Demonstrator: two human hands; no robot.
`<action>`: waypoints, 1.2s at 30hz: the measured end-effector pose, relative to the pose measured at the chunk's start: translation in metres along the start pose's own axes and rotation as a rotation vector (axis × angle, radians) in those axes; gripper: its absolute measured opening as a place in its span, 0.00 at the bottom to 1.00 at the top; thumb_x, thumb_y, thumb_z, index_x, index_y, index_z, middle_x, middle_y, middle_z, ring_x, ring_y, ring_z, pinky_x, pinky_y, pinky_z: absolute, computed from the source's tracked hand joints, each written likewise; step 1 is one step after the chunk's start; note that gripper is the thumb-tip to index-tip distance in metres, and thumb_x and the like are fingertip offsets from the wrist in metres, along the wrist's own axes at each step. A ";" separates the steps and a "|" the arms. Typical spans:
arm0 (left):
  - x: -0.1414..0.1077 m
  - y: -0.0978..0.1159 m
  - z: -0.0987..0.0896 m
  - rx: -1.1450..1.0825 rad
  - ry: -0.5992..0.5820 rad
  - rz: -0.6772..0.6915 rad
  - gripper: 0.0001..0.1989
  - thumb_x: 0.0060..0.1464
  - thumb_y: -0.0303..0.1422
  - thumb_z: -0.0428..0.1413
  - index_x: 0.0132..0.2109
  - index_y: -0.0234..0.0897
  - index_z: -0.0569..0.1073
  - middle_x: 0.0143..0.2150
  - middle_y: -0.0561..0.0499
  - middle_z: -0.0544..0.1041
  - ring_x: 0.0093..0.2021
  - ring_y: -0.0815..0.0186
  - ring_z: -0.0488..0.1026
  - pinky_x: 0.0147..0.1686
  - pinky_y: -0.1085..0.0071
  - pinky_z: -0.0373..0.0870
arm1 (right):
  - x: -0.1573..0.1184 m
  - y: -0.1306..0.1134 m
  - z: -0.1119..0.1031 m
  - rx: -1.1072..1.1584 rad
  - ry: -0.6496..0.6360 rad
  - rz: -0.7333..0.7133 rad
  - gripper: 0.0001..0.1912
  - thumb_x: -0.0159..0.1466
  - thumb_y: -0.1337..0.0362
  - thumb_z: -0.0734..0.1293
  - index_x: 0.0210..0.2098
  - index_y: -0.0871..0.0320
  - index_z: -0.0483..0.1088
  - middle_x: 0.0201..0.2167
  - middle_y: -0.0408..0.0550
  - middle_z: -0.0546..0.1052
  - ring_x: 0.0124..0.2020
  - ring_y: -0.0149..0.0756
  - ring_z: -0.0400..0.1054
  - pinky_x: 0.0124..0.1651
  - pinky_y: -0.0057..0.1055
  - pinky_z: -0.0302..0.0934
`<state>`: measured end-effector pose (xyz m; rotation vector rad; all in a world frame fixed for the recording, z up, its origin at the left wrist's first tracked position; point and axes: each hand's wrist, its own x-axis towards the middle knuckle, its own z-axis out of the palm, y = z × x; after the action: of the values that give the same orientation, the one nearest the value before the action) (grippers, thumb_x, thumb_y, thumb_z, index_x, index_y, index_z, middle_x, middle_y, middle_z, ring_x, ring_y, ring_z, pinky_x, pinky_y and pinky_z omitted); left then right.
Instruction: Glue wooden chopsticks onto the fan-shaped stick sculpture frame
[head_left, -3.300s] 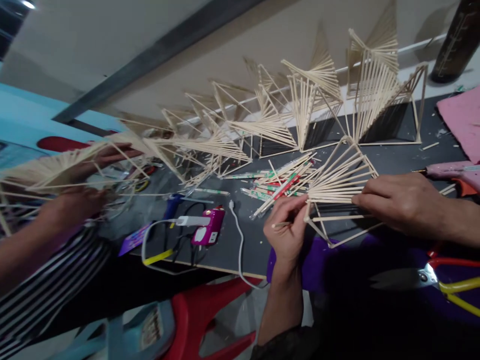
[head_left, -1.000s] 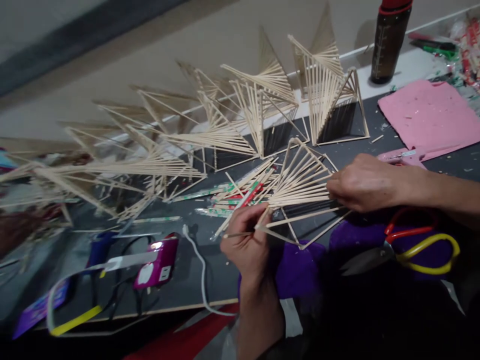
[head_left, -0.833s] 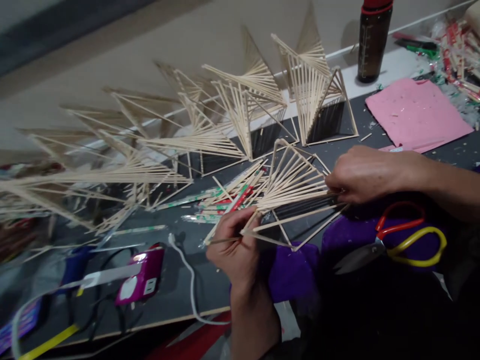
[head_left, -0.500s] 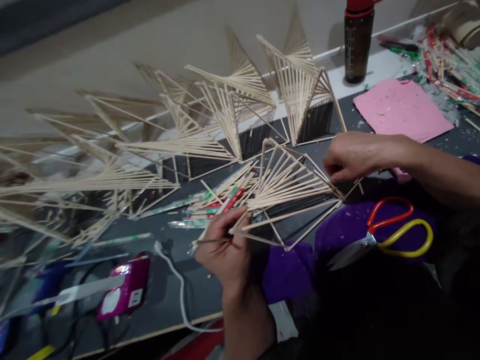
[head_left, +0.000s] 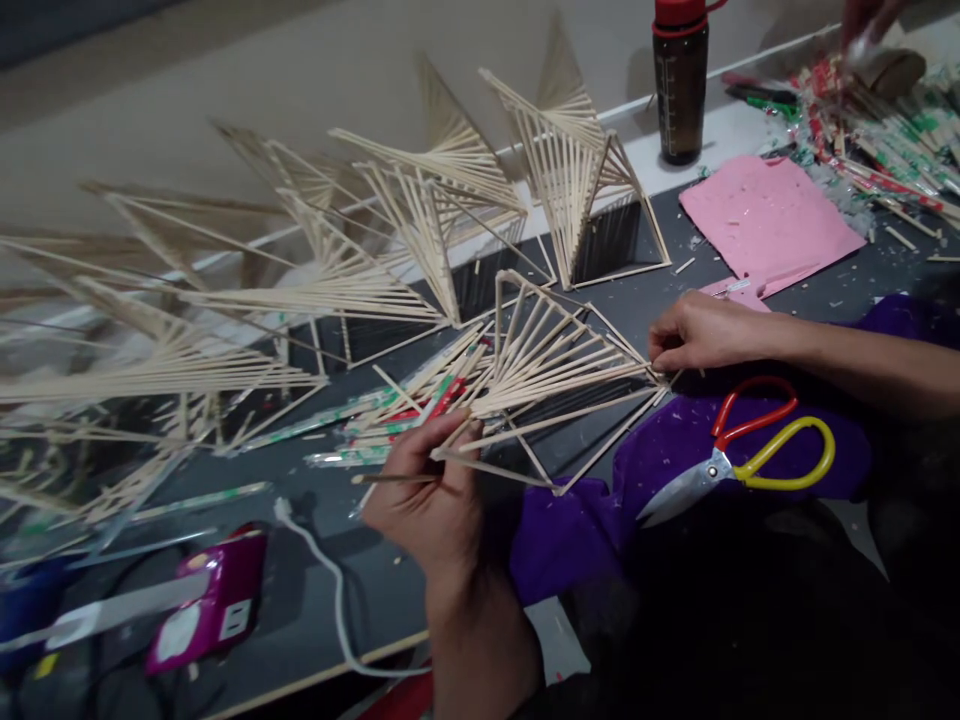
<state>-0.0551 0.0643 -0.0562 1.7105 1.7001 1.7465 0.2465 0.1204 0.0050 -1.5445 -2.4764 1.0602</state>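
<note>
A fan-shaped model of thin wooden sticks (head_left: 570, 375) is between my two hands. My left hand (head_left: 431, 490) is closed round its left end, and a loose stick (head_left: 386, 479) pokes out between the fingers. At the opposite corner my right hand (head_left: 697, 335) pinches the joint where several sticks meet; the fingertips partly hide it. Scissors (head_left: 716, 468) with one red and one yellow handle lie on purple cloth (head_left: 570, 540) just below my right hand. Behind my left hand is a pile of loose and wrapped sticks (head_left: 427, 395).
More twisted stick models (head_left: 566, 190) line the wall. A dark bottle (head_left: 680, 90) with a red lid stands at the back. Pink foam sheet (head_left: 772, 215) lies right, near wrapped chopsticks (head_left: 900, 150) and another person's hand (head_left: 870, 20). A magenta box (head_left: 214, 600) and white cable (head_left: 337, 590) are left.
My right hand has come down onto the model's right corner, fingers now pinched there. My left hand keeps its hold. The view has shifted right, and another person's hand appears at the top right.
</note>
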 end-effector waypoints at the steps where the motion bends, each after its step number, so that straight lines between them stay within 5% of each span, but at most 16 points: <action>1: 0.000 0.001 0.001 -0.014 0.008 -0.004 0.06 0.46 0.34 0.66 0.35 0.45 0.82 0.29 0.56 0.80 0.30 0.65 0.76 0.35 0.67 0.71 | 0.001 0.001 0.001 0.013 0.024 -0.004 0.08 0.60 0.69 0.67 0.36 0.60 0.80 0.27 0.46 0.80 0.26 0.30 0.68 0.30 0.27 0.54; 17: 0.000 0.006 0.000 -0.009 0.032 -0.051 0.08 0.46 0.37 0.66 0.36 0.46 0.80 0.31 0.54 0.79 0.30 0.63 0.75 0.33 0.64 0.72 | 0.003 0.012 0.017 0.228 0.007 -0.119 0.06 0.59 0.70 0.65 0.30 0.60 0.75 0.24 0.43 0.77 0.26 0.29 0.68 0.30 0.26 0.55; 36: 0.001 0.011 -0.005 -0.009 -0.019 -0.010 0.06 0.44 0.34 0.67 0.32 0.39 0.82 0.27 0.54 0.79 0.28 0.66 0.73 0.31 0.66 0.69 | 0.002 0.007 0.023 0.080 0.017 -0.098 0.07 0.60 0.69 0.64 0.31 0.61 0.75 0.25 0.45 0.76 0.26 0.29 0.65 0.31 0.28 0.53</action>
<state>-0.0530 0.0584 -0.0460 1.7062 1.6883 1.7255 0.2423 0.1112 -0.0172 -1.3897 -2.4380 1.1112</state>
